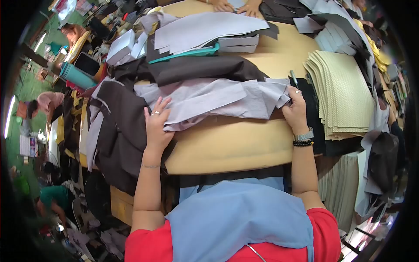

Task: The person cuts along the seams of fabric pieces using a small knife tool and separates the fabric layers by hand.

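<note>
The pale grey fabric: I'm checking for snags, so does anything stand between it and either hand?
Nothing visible does: the left hand touches the left end of the pale grey fabric, the right hand holds its right end.

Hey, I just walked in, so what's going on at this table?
Someone in a blue apron has both hands on a long piece of pale grey fabric at a tan table. The left hand is spread at one end, and the right hand is at the other, its fingers curled. Dark fabric lies just beyond the pale piece, and a stack of cream sheets sits to the right. Across the table, another person's hands are partly in view.
</note>
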The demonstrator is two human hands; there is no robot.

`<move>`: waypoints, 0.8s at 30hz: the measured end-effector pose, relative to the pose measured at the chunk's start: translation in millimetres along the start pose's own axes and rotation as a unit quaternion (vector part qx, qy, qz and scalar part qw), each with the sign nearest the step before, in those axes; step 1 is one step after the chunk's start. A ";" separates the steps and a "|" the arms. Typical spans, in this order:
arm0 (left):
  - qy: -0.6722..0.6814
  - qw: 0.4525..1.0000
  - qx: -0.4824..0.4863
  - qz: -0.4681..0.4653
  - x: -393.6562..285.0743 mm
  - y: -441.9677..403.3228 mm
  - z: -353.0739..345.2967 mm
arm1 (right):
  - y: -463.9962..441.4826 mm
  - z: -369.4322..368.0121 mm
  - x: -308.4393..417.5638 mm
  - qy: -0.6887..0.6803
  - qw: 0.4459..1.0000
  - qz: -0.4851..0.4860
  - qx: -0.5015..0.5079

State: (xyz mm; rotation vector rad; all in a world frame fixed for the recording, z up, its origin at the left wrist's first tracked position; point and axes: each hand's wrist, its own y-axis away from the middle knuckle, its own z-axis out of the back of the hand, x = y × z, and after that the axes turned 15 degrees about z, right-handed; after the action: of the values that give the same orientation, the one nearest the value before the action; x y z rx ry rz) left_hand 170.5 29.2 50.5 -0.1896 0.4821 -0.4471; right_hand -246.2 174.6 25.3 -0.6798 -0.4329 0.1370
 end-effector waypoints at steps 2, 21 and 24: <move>0.153 0.987 -0.013 0.038 -14.2 -6.7 17.3 | -2.8 6.3 4.3 -0.118 0.988 -0.084 -0.051; -0.135 0.970 -0.152 0.136 102.2 -54.3 273.4 | -95.5 111.1 66.1 -0.395 0.904 0.053 -0.154; -0.183 0.969 -0.059 0.155 104.4 -109.5 252.0 | -115.4 89.6 59.9 -0.398 0.915 -0.072 -0.002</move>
State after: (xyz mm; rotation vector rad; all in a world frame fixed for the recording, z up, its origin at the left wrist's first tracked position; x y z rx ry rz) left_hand 335.4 -97.6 258.3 -0.2997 0.1695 -0.0714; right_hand -232.6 153.0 181.1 -0.5720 -1.2664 0.2734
